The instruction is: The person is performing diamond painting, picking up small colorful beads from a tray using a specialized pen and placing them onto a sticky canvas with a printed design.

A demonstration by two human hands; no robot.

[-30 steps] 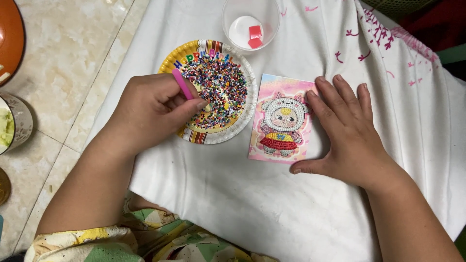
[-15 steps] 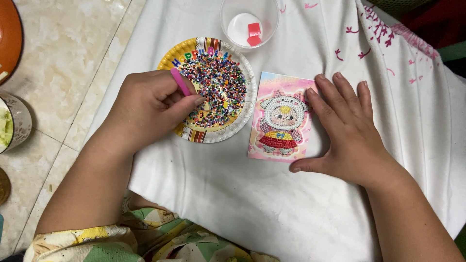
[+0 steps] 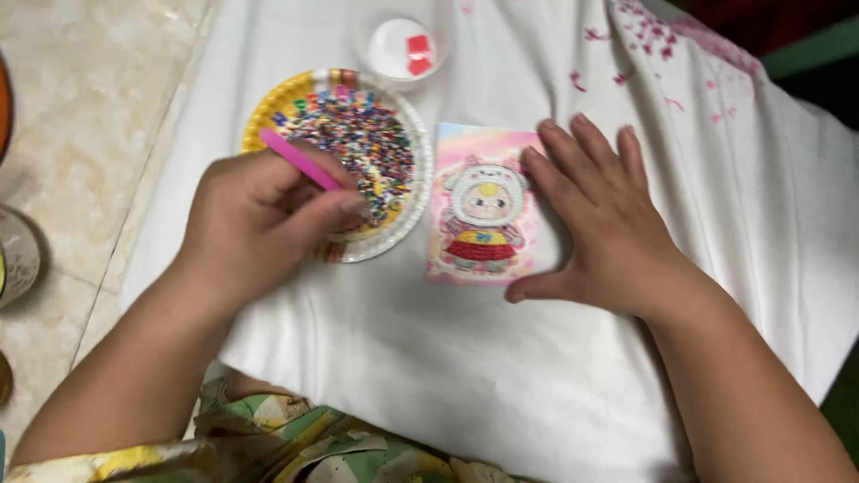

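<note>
My left hand (image 3: 255, 219) grips a pink pen-like stick (image 3: 300, 159), its tip down among the many small coloured beads in a yellow-rimmed paper plate (image 3: 268, 103). To the right of the plate lies a small pink picture card (image 3: 483, 215) showing a cartoon figure covered in beads. My right hand (image 3: 608, 233) lies flat on the white cloth against the card's right edge, fingers spread and thumb along its lower corner, holding nothing.
A clear round cup (image 3: 403, 45) with a white base and a red square piece stands behind the plate. The white cloth (image 3: 501, 376) has pink marks at the far right. A tiled floor (image 3: 80, 98) and a bowl (image 3: 13, 255) lie to the left.
The view has shifted, so everything sits further left in the frame. My left hand has tilted the pink stick lower over the beads. My right hand stays beside the card.
</note>
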